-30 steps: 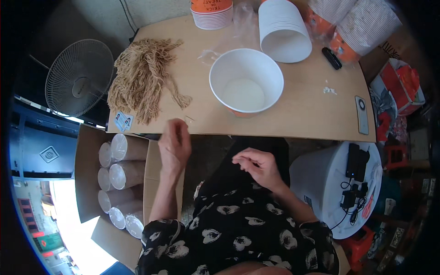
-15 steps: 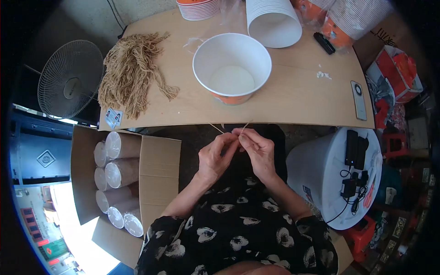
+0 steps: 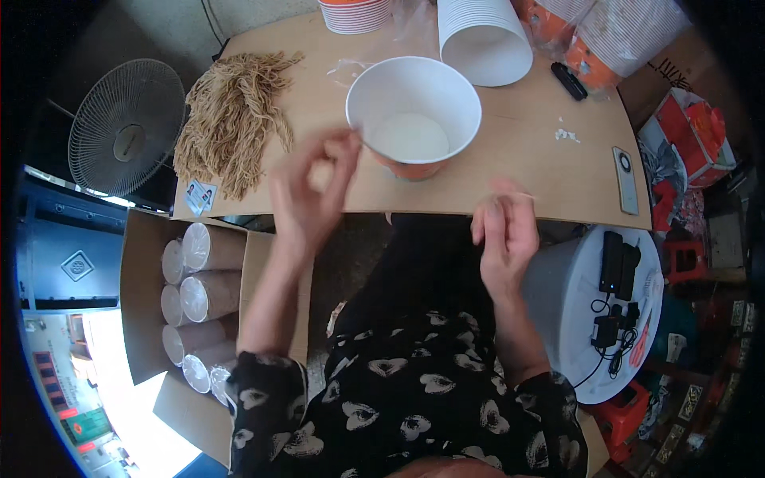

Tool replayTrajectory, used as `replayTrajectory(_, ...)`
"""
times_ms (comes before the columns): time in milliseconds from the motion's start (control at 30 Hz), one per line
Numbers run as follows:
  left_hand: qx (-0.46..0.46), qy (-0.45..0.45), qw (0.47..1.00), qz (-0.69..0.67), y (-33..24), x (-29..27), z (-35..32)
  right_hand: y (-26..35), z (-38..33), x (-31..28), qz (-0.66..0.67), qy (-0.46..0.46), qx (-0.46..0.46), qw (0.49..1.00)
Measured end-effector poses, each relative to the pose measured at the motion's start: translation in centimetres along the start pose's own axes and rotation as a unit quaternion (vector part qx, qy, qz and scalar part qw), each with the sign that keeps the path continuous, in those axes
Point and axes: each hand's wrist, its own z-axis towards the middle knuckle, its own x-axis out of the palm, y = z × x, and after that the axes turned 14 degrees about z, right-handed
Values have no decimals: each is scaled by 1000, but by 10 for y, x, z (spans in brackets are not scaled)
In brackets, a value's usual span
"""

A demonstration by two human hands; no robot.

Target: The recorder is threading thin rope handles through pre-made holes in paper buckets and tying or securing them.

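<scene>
My left hand [image 3: 309, 191], blurred by motion, is raised over the table's front edge. Its thumb and fingertips meet in a pinch by the left rim of a large white paper tub [image 3: 413, 139]; what they hold, if anything, cannot be made out. Off to the right, my right hand [image 3: 506, 239] is closed, with a short thin pale strand [image 3: 522, 195] sticking out from the fingers. Left of the tub lies a loose bundle of tan twisted cords [image 3: 231, 123], just beyond my left hand. The inside of the tub shows a pale bottom.
Stacked paper tubs [image 3: 484, 44] lie at the back of the table [image 3: 558, 179]. A phone [image 3: 625, 181], a black clip-like object [image 3: 568, 80] and white scraps [image 3: 566, 135] are on the right. A carton [image 3: 139, 303] of wrapped cylinders, a fan [image 3: 126, 127] and a lidded barrel [image 3: 586, 319] flank me.
My hands were together below the table edge, fingering thin strands. They have parted: the left moved up and left toward the tub, the right moved right and slightly up.
</scene>
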Motion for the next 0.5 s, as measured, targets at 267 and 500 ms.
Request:
replayTrajectory(267,89,174,979,-63,73,61,158,-15,71,21,-213,165,-30,962)
replayTrajectory(500,5,275,961,-25,61,72,175,-8,77,30,-250,189,-52,948)
